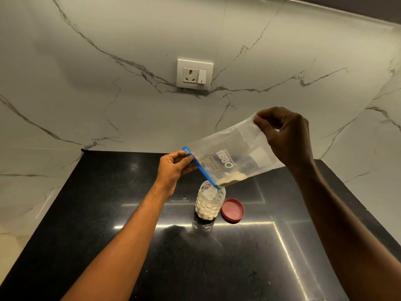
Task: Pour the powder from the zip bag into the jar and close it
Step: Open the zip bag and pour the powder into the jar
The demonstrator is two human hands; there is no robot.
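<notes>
Zip bag (234, 155) tilted between both grips, mouth corner over open jar (210, 202)

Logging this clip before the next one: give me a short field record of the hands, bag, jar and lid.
left hand: grip on the blue zip edge of the bag
right hand: grip on the raised bottom corner
bag: tilted, mouth over the jar
powder: little left, gathered at the low corner
jar: open, upright, mostly filled
lid: off, on the counter right of the jar
</notes>
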